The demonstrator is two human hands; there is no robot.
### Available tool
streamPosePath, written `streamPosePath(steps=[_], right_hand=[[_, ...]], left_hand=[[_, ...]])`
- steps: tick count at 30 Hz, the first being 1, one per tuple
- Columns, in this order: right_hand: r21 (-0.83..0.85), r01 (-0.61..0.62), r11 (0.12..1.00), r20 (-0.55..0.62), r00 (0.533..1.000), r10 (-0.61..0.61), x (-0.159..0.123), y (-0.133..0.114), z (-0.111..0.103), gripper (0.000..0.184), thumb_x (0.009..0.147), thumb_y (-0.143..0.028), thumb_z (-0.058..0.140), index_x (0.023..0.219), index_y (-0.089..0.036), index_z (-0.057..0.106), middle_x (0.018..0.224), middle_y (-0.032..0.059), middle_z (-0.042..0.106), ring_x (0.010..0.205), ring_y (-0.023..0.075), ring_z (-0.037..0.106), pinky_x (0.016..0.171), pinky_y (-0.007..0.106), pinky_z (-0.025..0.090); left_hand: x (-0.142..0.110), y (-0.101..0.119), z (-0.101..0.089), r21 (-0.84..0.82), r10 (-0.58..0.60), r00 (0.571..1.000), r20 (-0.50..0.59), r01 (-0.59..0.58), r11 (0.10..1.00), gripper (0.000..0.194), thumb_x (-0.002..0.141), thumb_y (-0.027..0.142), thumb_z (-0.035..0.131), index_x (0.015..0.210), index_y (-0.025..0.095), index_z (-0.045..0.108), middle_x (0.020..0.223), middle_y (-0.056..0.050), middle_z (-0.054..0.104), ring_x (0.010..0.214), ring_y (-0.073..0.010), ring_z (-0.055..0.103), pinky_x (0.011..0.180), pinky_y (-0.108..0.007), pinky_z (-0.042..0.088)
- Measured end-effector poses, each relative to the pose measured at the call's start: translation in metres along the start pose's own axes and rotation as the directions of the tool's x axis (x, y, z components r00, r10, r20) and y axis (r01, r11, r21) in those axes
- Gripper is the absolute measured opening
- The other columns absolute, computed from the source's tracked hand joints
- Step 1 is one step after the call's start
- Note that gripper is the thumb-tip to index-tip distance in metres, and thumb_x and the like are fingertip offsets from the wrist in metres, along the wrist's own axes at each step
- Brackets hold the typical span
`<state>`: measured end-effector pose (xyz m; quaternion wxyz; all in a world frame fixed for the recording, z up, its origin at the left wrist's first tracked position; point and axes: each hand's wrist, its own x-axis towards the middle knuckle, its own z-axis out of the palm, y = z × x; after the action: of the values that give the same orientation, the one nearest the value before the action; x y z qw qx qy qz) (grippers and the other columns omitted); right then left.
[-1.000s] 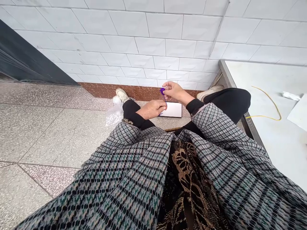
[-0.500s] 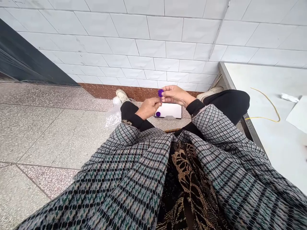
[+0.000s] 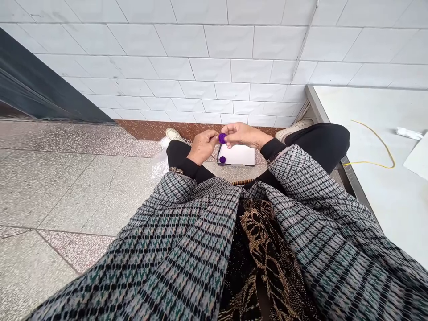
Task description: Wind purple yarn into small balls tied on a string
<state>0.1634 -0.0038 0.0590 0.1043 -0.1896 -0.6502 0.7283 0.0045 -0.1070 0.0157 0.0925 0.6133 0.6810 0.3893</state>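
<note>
A small round purple piece (image 3: 222,138), perhaps of yarn or chenille, is between my two hands, in front of my lap. My right hand (image 3: 245,135) pinches it from the right with thumb and forefinger. From the left, the closed fingertips of my left hand (image 3: 202,147) meet its edge; part of it is hidden by the fingers. Below the hands lies a flat white box or board (image 3: 240,155) with dark edges. A second purple disc (image 3: 222,159) rests at its near left corner.
On the right stands a white table (image 3: 394,200) with a yellow wire (image 3: 389,151) and a white crumpled item (image 3: 408,133). A clear plastic bag (image 3: 159,166) lies on the floor beside my left foot. A tiled wall (image 3: 214,71) rises ahead.
The purple piece has moved slightly down and now shows a rounder face. The thin purple strand below it no longer shows. My left hand has moved up against its edge.
</note>
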Motion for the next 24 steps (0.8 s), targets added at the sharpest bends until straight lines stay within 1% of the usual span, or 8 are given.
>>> streamPosePath(steps=[2, 4, 8, 10, 12, 17, 21, 24], right_hand=[[0.114, 0.005, 0.993, -0.095, 0.995, 0.006, 0.002, -0.002, -0.001, 0.018, 0.084, 0.004, 0.064, 0.083, -0.013, 0.057, 0.063, -0.0022, 0.065, 0.052, 0.0063, 0.062, 0.060, 0.017, 0.056], [0.141, 0.012, 0.990, -0.193, 0.981, 0.016, 0.005, -0.002, -0.003, 0.019, 0.087, 0.002, 0.062, 0.081, -0.013, 0.054, 0.056, -0.0026, 0.062, 0.048, 0.0069, 0.060, 0.052, 0.016, 0.052], [0.053, 0.022, 0.998, -0.303, 0.953, -0.005, 0.013, 0.002, -0.005, 0.025, 0.087, 0.005, 0.060, 0.077, -0.015, 0.051, 0.049, -0.0052, 0.055, 0.039, 0.0060, 0.052, 0.041, 0.014, 0.042], [-0.017, 0.007, 1.000, -0.303, 0.953, -0.012, 0.015, 0.005, -0.005, 0.028, 0.084, 0.008, 0.061, 0.077, -0.016, 0.050, 0.049, -0.0061, 0.053, 0.039, 0.0059, 0.049, 0.040, 0.014, 0.041], [-0.122, -0.015, 0.992, -0.290, 0.957, -0.021, 0.015, 0.007, -0.004, 0.030, 0.081, 0.011, 0.061, 0.076, -0.016, 0.050, 0.051, -0.0065, 0.052, 0.040, 0.0062, 0.048, 0.039, 0.015, 0.040], [-0.372, -0.021, 0.928, -0.108, 0.994, -0.021, 0.007, 0.006, -0.004, 0.029, 0.073, 0.015, 0.064, 0.076, -0.013, 0.059, 0.061, -0.0040, 0.057, 0.048, 0.0060, 0.052, 0.044, 0.017, 0.045], [-0.292, 0.001, 0.956, -0.007, 1.000, -0.003, 0.001, 0.000, -0.002, 0.026, 0.076, 0.013, 0.064, 0.076, -0.013, 0.062, 0.059, -0.0043, 0.058, 0.048, 0.0046, 0.052, 0.046, 0.015, 0.045], [-0.157, -0.022, 0.987, -0.042, 0.999, 0.016, 0.000, -0.005, 0.000, 0.022, 0.079, 0.010, 0.066, 0.077, -0.012, 0.063, 0.060, -0.0029, 0.061, 0.048, 0.0046, 0.054, 0.048, 0.015, 0.048]], left_hand=[[-0.004, 0.000, 0.011, -0.043, -0.055, 0.997, 0.062, 0.058, 0.997, 0.017, 0.088, 0.023, 0.049, 0.078, 0.017, 0.063, 0.078, -0.002, 0.065, 0.078, -0.0175, 0.057, 0.078, -0.030, 0.047], [-0.009, 0.003, 0.021, -0.055, -0.008, 0.988, 0.153, 0.017, 0.998, 0.018, 0.087, 0.024, 0.049, 0.076, 0.016, 0.061, 0.076, -0.001, 0.064, 0.075, -0.0165, 0.056, 0.076, -0.029, 0.046], [-0.012, 0.016, 0.025, -0.032, 0.197, 0.945, 0.259, -0.196, 0.980, 0.022, 0.089, 0.025, 0.048, 0.071, 0.017, 0.057, 0.076, -0.003, 0.060, 0.076, -0.0166, 0.056, 0.076, -0.029, 0.045], [-0.011, 0.022, 0.020, -0.007, 0.256, 0.929, 0.267, -0.264, 0.964, 0.024, 0.090, 0.026, 0.046, 0.071, 0.017, 0.058, 0.077, -0.004, 0.060, 0.078, -0.0172, 0.056, 0.077, -0.029, 0.045], [-0.008, 0.025, 0.013, 0.032, 0.271, 0.933, 0.237, -0.286, 0.958, 0.024, 0.091, 0.026, 0.046, 0.073, 0.017, 0.060, 0.079, -0.005, 0.060, 0.078, -0.0177, 0.057, 0.076, -0.030, 0.045], [0.004, 0.025, -0.007, 0.126, 0.213, 0.975, 0.065, -0.219, 0.967, 0.022, 0.088, 0.025, 0.049, 0.077, 0.016, 0.065, 0.080, -0.006, 0.063, 0.079, -0.0190, 0.058, 0.075, -0.031, 0.045], [0.016, 0.016, -0.015, 0.104, 0.113, 0.994, 0.005, -0.113, 0.988, 0.020, 0.086, 0.024, 0.050, 0.078, 0.016, 0.067, 0.082, -0.006, 0.067, 0.082, -0.0194, 0.060, 0.080, -0.032, 0.047], [0.020, 0.008, -0.010, 0.046, -0.021, 1.000, -0.011, 0.022, 0.999, 0.020, 0.085, 0.024, 0.050, 0.079, 0.016, 0.068, 0.082, -0.004, 0.069, 0.082, -0.0189, 0.060, 0.080, -0.031, 0.047]])
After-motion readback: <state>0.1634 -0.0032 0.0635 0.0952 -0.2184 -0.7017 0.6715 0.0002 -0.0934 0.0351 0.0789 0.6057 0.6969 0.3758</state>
